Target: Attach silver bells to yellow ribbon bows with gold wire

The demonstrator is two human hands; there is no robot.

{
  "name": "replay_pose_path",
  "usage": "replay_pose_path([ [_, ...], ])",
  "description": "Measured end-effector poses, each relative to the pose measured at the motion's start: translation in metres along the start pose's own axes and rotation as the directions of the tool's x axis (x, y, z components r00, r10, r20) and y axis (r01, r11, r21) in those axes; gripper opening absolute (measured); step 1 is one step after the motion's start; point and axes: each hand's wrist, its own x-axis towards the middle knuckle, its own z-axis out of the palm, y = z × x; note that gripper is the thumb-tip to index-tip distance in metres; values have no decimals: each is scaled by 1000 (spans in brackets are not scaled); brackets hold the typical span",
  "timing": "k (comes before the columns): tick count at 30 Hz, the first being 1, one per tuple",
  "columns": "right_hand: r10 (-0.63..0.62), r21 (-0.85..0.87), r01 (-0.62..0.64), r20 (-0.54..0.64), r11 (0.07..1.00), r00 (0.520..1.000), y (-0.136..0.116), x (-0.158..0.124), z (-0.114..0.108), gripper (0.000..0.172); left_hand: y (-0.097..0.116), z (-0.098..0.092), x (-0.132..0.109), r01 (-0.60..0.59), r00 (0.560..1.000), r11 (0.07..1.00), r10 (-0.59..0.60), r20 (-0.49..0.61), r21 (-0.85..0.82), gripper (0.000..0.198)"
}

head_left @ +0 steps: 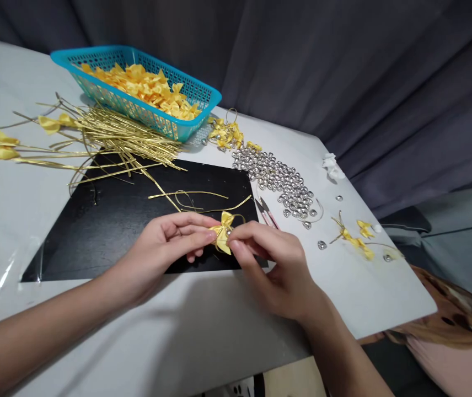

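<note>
Over the front edge of a black mat (107, 231), a small yellow ribbon bow (224, 234) is pinched between my two hands. My left hand (170, 240) grips its left side with thumb and fingers. The thumb and forefinger of my right hand (271, 259) close on the bow's right side, where a small silvery bead and a thin looped wire show. Fingers partly hide what the right hand pinches. Gold wire ties (190, 194) lie on the mat just beyond the hands. Tweezers (267, 212) with pink handles rest by the mat's right edge.
A blue plastic basket (215, 102) full of yellow bows (145, 85) stands at the back. Beside it lies a bundle of gold wire ties (124, 132). Silver bells or beads (277, 176) are heaped right of the mat. Loose bows (355, 242) and crumpled tissue (332, 167) lie further right.
</note>
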Motion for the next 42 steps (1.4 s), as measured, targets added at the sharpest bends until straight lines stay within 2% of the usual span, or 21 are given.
replay_pose_path([
  [3,35,-66,-37,-31,997,999,3,0,1,10,2,1,1,-7,1000,1000,8,16,-21,1],
  [15,116,-103,-126,-96,987,989,5,0,5,11,2,-1,0,32,999,997,-29,44,-65,9],
  [20,150,5,-150,-113,989,982,2,0,4,13,1,-1,1,17,999,998,-14,44,-57,12],
  [23,164,92,-156,-85,983,983,0,1,5,14,1,0,1,12,999,999,-10,53,-31,13],
  [31,218,132,-208,-65,969,974,0,2,6,14,1,1,-2,19,999,997,-17,34,-74,20],
  [38,442,359,-389,-76,848,894,-8,5,16,11,1,5,-3,49,998,996,-46,39,-77,23],
  [42,392,354,-347,-61,868,918,-8,3,22,13,1,6,-4,31,998,996,-26,54,-85,19],
])
